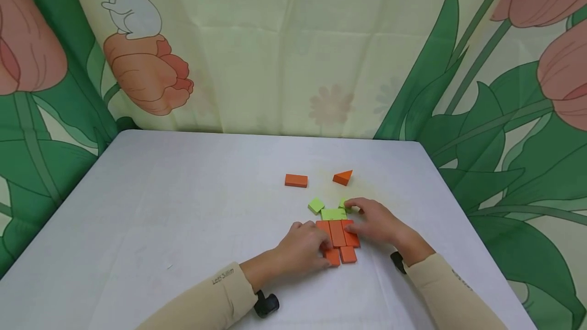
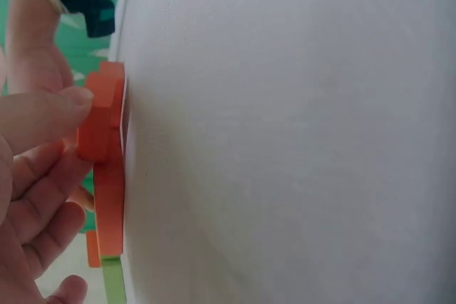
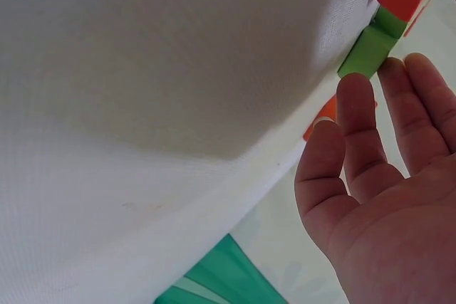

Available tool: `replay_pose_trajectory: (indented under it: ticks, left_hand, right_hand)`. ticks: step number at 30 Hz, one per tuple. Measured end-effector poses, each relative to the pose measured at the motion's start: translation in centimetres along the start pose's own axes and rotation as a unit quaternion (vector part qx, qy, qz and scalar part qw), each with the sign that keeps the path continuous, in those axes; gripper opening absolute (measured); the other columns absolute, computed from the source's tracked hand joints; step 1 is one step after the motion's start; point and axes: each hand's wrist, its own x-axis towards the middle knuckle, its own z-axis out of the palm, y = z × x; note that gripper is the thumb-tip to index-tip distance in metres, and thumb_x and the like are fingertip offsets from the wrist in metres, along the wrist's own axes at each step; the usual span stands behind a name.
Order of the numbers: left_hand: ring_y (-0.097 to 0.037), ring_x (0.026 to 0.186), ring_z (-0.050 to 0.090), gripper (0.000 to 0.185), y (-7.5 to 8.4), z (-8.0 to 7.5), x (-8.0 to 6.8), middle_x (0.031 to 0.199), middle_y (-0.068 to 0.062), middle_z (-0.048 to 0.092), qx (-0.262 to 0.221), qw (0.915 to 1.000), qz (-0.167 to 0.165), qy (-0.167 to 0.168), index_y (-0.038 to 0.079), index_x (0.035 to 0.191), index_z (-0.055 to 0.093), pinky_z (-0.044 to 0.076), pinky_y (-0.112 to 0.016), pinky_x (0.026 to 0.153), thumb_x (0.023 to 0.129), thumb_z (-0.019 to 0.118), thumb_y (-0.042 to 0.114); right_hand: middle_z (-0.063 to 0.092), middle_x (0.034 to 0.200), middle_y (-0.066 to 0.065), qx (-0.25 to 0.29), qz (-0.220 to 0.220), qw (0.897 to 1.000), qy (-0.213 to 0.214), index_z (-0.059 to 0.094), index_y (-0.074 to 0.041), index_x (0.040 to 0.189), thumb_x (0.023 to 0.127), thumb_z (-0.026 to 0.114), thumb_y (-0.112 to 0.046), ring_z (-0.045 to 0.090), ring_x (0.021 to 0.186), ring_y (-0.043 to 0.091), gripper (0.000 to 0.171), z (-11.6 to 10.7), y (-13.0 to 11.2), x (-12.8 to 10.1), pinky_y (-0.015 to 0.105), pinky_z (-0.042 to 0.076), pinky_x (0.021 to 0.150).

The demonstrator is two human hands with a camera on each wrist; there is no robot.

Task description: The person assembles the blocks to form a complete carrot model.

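Flat orange blocks (image 1: 338, 233) lie side by side in a figure, with a green rectangular block (image 1: 333, 214) along their far edge. A small green block (image 1: 316, 205) sits at its left corner, another green block (image 3: 368, 50) at its right. My left hand (image 1: 300, 248) pinches a small orange block (image 2: 100, 115) at the near left corner, thumb on one side and fingers on the other. My right hand (image 1: 378, 221) is at the figure's right side. Its extended fingertips touch the right green block, which they partly hide in the head view.
Beyond the figure lie a loose orange rectangular block (image 1: 296, 181) and an orange triangular block (image 1: 343, 177). Everything rests on a white-covered table (image 1: 160, 208). A printed curtain (image 1: 275, 55) hangs behind it.
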Motion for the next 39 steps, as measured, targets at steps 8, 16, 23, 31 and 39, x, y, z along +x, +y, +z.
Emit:
replay_pose_trajectory:
  ticks: [8, 16, 23, 31, 39]
  left_hand:
    - [-0.007, 0.092, 0.048, 0.024, 0.2, 0.1, 0.1, 0.089, 0.017, 0.06, 0.03, 0.9995, 0.012, 0.005, 0.02, 0.102, 0.072, 0.039, -0.032, 0.084, 0.083, 0.083, 0.03]
    - [-0.009, 0.096, 0.047, 0.029, -0.3, 0.0, 0.3, 0.091, 0.015, 0.057, 0.026, 0.9996, -0.001, 0.004, 0.021, 0.104, 0.067, 0.039, -0.031, 0.084, 0.083, 0.084, 0.032]
    - [-0.011, 0.099, 0.049, 0.033, -0.5, 0.3, 0.8, 0.097, 0.013, 0.059, 0.016, 0.9998, -0.013, -0.003, 0.019, 0.111, 0.068, 0.041, -0.03, 0.082, 0.084, 0.082, 0.032]
    - [-0.011, 0.099, 0.048, 0.036, -0.3, 0.4, 1.0, 0.097, 0.012, 0.059, 0.022, 0.9996, -0.018, -0.004, 0.019, 0.112, 0.067, 0.041, -0.028, 0.081, 0.083, 0.083, 0.034]
    - [-0.011, 0.098, 0.049, 0.039, 0.0, 0.3, 1.1, 0.1, 0.011, 0.061, 0.041, 0.9991, -0.014, 0.0, 0.019, 0.114, 0.067, 0.042, -0.028, 0.081, 0.083, 0.083, 0.036]
  right_hand:
    - [0.058, 0.134, 0.011, 0.004, -0.002, 1.0, -0.002, 0.059, -0.005, 0.134, 0.087, 0.078, -0.022, 0.055, 0.116, 0.035, 0.054, 0.0, 0.1, 0.2, 0.051, 0.046, 0.097]
    - [0.057, 0.135, 0.013, 0.005, -0.009, 1.0, 0.002, 0.058, -0.004, 0.135, 0.087, 0.078, -0.021, 0.055, 0.115, 0.035, 0.054, 0.0, 0.3, 0.2, 0.051, 0.045, 0.097]
    - [0.057, 0.135, 0.013, 0.008, -0.01, 1.0, 0.004, 0.058, -0.004, 0.135, 0.087, 0.077, -0.02, 0.055, 0.116, 0.035, 0.054, 0.1, 0.4, 0.2, 0.051, 0.045, 0.097]
    - [0.058, 0.135, 0.014, 0.011, -0.011, 1.0, 0.004, 0.058, -0.004, 0.134, 0.088, 0.078, -0.02, 0.055, 0.115, 0.035, 0.053, 0.0, 0.1, 0.2, 0.051, 0.046, 0.097]
    - [0.057, 0.135, 0.015, 0.005, -0.012, 1.0, 0.0, 0.058, -0.003, 0.135, 0.088, 0.078, -0.021, 0.055, 0.115, 0.036, 0.054, 0.0, 0.0, 0.2, 0.051, 0.046, 0.096]
